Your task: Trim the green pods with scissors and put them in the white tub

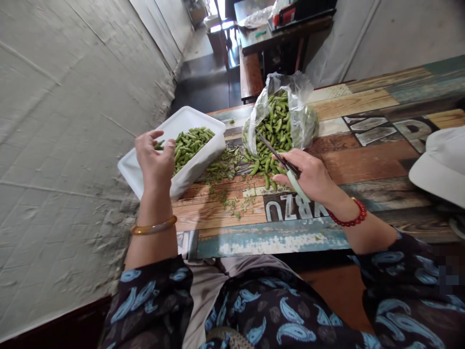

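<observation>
My left hand [154, 157] is over a white plastic tub [198, 180] with thumb and fingers apart. A green pod [159, 145] shows between them; whether it touches the fingers I cannot tell. Trimmed edamame pods [192, 145] lie heaped in the tub. My right hand [308, 174] is closed round scissors [271, 147] with pale green handles, the blades pointing up and left at the bag. More edamame pods [278, 121] fill a clear plastic bag [303, 89] lying with its mouth toward me, and some spill onto the table.
Clipped stems and scraps [227, 165] are scattered on the wood-patterned table [359, 167] between tub and bag. A white cap [441, 162] sits at the right edge. A rough pale wall [72, 121] runs close on the left. Beyond stand another table [250, 41] and a bench [250, 72].
</observation>
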{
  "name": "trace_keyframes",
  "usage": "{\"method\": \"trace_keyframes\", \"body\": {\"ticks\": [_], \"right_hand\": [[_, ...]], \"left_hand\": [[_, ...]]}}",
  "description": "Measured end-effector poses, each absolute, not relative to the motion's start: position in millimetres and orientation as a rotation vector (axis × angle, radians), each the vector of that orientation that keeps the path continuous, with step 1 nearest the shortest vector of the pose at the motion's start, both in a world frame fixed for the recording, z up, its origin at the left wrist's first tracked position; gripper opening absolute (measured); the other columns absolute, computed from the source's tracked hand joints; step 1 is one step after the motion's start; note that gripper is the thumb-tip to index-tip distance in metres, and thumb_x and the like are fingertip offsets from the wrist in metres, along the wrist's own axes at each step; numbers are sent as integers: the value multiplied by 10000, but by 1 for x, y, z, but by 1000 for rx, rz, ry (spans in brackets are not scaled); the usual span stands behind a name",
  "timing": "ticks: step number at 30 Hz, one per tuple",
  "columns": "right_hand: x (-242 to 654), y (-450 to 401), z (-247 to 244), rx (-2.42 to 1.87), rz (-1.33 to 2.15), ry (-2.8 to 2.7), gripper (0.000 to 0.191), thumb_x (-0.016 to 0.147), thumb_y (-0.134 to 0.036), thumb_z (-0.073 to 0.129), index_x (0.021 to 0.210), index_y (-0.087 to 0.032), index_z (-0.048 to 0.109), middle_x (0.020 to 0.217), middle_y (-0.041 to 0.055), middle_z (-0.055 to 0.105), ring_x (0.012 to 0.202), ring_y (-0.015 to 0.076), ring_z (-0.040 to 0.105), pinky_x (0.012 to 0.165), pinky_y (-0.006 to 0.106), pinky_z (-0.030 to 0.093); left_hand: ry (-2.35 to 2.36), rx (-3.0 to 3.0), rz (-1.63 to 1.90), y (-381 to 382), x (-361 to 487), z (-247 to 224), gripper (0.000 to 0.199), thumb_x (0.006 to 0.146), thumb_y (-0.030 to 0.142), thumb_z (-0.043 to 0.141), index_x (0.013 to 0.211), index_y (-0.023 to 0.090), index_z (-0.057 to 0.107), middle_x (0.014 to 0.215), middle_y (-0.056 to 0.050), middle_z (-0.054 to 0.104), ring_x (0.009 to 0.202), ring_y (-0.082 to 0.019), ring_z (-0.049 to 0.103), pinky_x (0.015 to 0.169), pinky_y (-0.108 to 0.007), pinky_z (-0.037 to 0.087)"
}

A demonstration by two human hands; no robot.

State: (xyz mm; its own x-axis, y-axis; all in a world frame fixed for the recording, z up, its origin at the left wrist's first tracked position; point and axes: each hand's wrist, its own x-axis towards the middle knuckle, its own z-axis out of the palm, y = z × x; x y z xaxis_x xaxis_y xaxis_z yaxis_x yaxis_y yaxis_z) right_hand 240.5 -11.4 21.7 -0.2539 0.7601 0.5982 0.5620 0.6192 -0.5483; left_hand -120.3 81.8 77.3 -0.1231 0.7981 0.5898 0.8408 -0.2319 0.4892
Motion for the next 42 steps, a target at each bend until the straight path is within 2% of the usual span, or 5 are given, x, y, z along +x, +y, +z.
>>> {"method": "trace_keyframes", "body": {"ticks": [3, 24, 29, 35, 42], "right_hand": [[243, -11, 24, -1076, 328, -1920, 442, 878, -524, 678, 1167, -190, 677, 939, 89, 688, 869, 243, 666, 820, 403, 563], [246, -13, 36, -1134, 519, -1821, 387, 892, -428, 681, 1198, -193, 677, 956, 74, 681, 804, 197, 657, 703, 330, 555], [246, -14, 36, -1142, 508, -1816, 381, 885, -409, 688, 1201, -196, 671, 962, 70, 687, 815, 200, 661, 712, 339, 559], [245, -11, 28, -1150, 481, -1880, 377, 893, -398, 687, 1213, -200, 660, 959, 73, 690, 840, 216, 670, 793, 379, 572], [247, -8, 16, -1165, 453, -2111, 525, 836, -395, 757, 1305, -222, 596, 1137, 110, 664, 943, 262, 667, 842, 438, 584]], "left_hand": [[-1809, -2027, -1313, 71, -99, 70, 286, 828, 178, 652, 1107, 117, 661, 1136, -113, 656, 1111, -240, 557, 1025, -419, 404], [-1606, -2572, -320, 71, 25, 8, 236, 918, 180, 498, 881, 199, 731, 1052, -133, 657, 1035, -310, 518, 810, -443, 386], [-1871, -2760, -1056, 50, 19, 17, 36, 823, 209, 659, 796, 192, 675, 941, -82, 676, 928, -240, 561, 850, -384, 428], [-2259, -2853, -2602, 23, 19, 19, 305, 718, 335, 814, 957, 164, 732, 724, -5, 664, 716, -136, 635, 687, -244, 449], [-2428, -2505, -3020, 14, 18, 19, 277, 593, 303, 909, 779, 163, 758, 815, -35, 743, 684, -100, 618, 652, -216, 463]]}}
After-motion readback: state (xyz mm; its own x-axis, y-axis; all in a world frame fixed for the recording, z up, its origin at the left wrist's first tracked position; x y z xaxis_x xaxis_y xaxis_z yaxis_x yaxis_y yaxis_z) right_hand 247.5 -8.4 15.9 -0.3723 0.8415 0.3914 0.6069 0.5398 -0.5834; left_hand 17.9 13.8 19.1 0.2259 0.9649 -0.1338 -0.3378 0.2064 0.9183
